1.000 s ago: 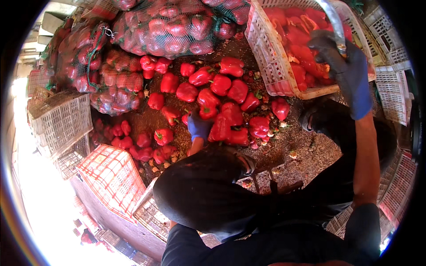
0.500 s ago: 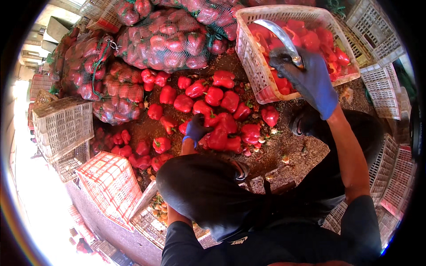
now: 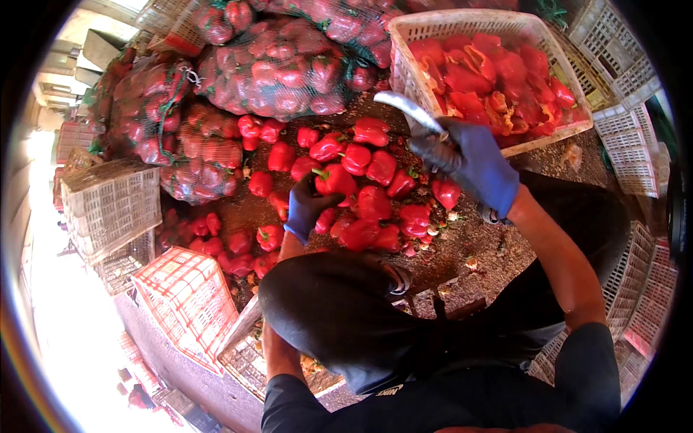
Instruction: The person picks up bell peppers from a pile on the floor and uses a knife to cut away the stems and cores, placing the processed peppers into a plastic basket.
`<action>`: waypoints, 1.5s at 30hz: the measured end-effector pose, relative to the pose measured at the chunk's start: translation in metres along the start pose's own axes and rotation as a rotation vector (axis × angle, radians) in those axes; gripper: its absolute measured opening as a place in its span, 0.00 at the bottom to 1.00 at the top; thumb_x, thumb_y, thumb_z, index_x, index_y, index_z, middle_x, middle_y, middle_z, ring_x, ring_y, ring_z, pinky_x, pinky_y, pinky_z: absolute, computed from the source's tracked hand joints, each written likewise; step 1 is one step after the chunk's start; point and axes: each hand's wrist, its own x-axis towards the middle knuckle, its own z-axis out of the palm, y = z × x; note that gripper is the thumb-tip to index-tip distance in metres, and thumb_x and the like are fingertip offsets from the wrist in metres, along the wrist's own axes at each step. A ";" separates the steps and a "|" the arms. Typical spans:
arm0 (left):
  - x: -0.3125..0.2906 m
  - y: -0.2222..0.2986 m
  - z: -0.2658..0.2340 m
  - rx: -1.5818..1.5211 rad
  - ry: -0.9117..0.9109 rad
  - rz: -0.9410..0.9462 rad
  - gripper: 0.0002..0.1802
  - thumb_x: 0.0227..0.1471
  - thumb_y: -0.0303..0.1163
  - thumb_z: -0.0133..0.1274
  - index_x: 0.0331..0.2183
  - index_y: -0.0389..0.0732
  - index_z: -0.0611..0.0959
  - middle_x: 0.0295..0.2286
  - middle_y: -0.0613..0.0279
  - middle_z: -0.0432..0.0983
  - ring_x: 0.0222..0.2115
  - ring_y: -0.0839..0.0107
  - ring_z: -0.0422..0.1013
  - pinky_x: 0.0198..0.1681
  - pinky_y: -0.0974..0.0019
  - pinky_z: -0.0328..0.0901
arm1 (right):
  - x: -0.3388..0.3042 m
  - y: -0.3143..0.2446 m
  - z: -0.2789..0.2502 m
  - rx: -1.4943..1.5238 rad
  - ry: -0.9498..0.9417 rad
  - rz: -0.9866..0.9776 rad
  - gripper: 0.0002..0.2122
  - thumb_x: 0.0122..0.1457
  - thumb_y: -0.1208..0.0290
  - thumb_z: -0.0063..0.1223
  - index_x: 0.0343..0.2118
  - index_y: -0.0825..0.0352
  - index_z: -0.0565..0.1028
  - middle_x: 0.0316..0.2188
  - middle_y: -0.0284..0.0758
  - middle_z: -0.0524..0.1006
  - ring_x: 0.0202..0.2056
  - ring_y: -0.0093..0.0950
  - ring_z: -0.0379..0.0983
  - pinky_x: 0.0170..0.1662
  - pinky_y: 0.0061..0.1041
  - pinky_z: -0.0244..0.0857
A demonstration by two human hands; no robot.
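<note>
My left hand (image 3: pixel 307 205), in a blue and dark work glove, is closed round a whole red bell pepper (image 3: pixel 335 182) with its green stem showing. My gloved right hand (image 3: pixel 476 160) grips a curved knife (image 3: pixel 408 110), its pale blade pointing up and to the left. The knife's handle is mostly hidden in the fist. Between and below the hands lies a loose heap of red bell peppers (image 3: pixel 374 203) on the floor. Beyond my right hand stands a pale plastic crate (image 3: pixel 498 20) filled with cut red pepper pieces (image 3: pixel 498 76).
Green mesh sacks of peppers (image 3: pixel 278 68) are piled at the far left and back. Plastic crates stand along the left (image 3: pixel 112 209) and right (image 3: pixel 629 151). A reddish-white crate (image 3: pixel 186 303) sits beside my left knee. Scraps and seeds litter the brown floor (image 3: pixel 498 249).
My left hand has lifted a pepper from the heap and turned its stem upward. My right hand, with the knife, has come away from the crate, down and left toward the pepper.
</note>
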 end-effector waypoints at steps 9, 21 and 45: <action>-0.025 0.219 0.010 0.136 -0.065 0.292 0.43 0.33 0.25 0.80 0.51 0.35 0.76 0.46 0.59 0.79 0.46 0.73 0.75 0.51 0.64 0.75 | -0.018 -0.048 0.019 -0.209 0.034 -0.239 0.21 0.62 0.48 0.60 0.43 0.65 0.80 0.21 0.43 0.77 0.26 0.45 0.78 0.29 0.39 0.68; -0.038 0.233 0.083 -0.133 0.072 0.485 0.34 0.43 0.24 0.75 0.51 0.34 0.77 0.43 0.60 0.81 0.42 0.73 0.77 0.50 0.64 0.74 | -0.025 -0.032 0.011 -0.197 0.141 -0.326 0.18 0.62 0.58 0.64 0.46 0.69 0.80 0.23 0.48 0.77 0.23 0.40 0.76 0.30 0.34 0.68; -0.029 0.226 0.121 -0.257 -0.313 0.218 0.36 0.53 0.20 0.62 0.63 0.31 0.69 0.53 0.57 0.75 0.52 0.71 0.73 0.57 0.65 0.69 | -0.011 -0.027 -0.014 0.322 -0.019 -0.269 0.30 0.49 0.67 0.76 0.55 0.71 0.76 0.42 0.38 0.84 0.44 0.24 0.79 0.51 0.30 0.74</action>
